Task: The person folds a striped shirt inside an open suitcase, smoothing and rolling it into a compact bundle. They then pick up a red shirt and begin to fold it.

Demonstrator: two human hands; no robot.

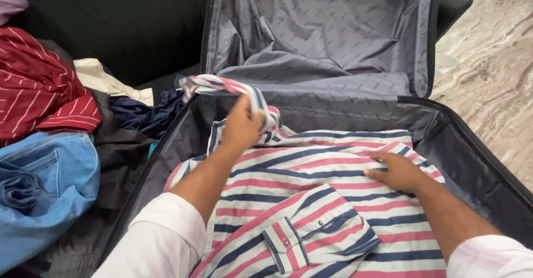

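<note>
A shirt with red, white and navy stripes [311, 200] lies spread inside an open black suitcase [477, 161]. My left hand [241, 127] grips one striped sleeve [222, 84] and holds it lifted over the suitcase's left rim. My right hand [397, 171] lies flat on the shirt's right side, fingers spread and pressing the cloth down. A buttoned cuff [286, 244] rests on the shirt near the bottom of the view.
The suitcase lid [322, 28], lined in grey, stands open against a dark sofa [127, 22]. To the left sits a clothes pile: a red striped garment [39, 89], blue jeans [44, 189], a navy garment [141, 117], cream cloth [102, 78]. Marble floor [494, 61] lies to the right.
</note>
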